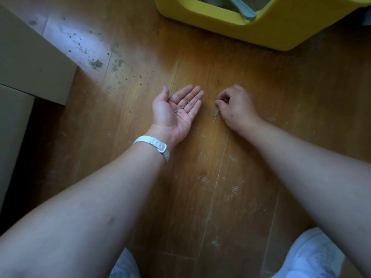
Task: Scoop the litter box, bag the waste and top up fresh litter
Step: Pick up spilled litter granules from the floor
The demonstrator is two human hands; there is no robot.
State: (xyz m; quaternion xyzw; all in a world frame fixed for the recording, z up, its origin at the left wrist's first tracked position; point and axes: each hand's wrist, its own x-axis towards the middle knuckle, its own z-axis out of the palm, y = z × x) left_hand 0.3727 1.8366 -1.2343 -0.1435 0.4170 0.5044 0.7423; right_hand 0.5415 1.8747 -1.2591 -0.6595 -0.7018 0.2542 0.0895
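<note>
We hold our left hand flat and level under its litter grains while our right hand seemingly pinches more off the floor.

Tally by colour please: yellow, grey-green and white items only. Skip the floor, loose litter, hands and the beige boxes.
Yellow: 1, the litter box
Grey-green: 1, the scoop lying in it
White: 3, the wristband and 2 shoes
Total: 5
</note>
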